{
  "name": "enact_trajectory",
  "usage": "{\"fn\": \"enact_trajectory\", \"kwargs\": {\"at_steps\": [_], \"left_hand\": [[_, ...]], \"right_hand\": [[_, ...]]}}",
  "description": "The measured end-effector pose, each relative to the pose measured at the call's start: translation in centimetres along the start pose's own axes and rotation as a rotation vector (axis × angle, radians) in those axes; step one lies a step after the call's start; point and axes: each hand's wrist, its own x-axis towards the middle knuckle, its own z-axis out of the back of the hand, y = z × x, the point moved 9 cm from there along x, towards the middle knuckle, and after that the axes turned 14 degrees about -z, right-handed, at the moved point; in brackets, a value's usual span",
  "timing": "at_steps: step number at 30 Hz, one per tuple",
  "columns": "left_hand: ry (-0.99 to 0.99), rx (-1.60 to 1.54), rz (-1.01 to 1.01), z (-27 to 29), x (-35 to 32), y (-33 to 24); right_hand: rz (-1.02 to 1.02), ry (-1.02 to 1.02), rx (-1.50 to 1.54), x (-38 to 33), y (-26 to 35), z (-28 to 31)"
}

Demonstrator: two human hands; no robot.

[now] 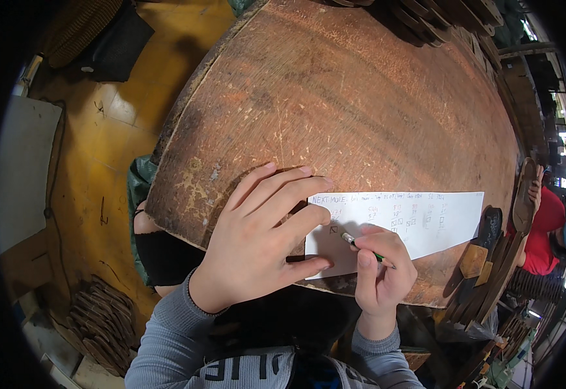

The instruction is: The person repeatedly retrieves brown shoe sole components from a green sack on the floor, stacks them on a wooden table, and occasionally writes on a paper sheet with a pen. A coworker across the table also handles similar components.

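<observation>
A white sheet of paper (438, 214) with handwriting and small drawn boxes lies near the table's front edge. My left hand (263, 230) lies with its fingers spread over the sheet's left edge and the tabletop beside it. In my right hand (383, 269) a pen (351, 240) with a green barrel is pinched between thumb and fingers. Its tip is at the paper, just right of a crossed box under the left column of writing. Part of the pen's barrel is hidden by my fingers.
The worn brown wooden table (334, 110) has a curved left edge. Flat brown pieces (419, 19) are stacked at its far side, others (104, 318) on the yellow floor. A dark tool with wooden parts (474, 260) lies right of the paper. A person in red (545, 233) holds a sole-shaped piece (524, 198).
</observation>
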Motion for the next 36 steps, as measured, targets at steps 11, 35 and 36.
{"fn": "enact_trajectory", "kwargs": {"at_steps": [11,35,36], "left_hand": [[-0.005,-0.005,0.002,0.05,-0.02,-0.01],[-0.055,0.028,-0.001,0.02,-0.3,-0.23],[-0.111,-0.018,0.019,0.29,-0.35,-0.11]], "right_hand": [[0.04,0.079,-0.087,0.53,0.67,-0.83],[0.021,0.076,-0.005,0.08,0.32,-0.19],[0.053,0.08,-0.005,-0.06,0.44,-0.08]]}}
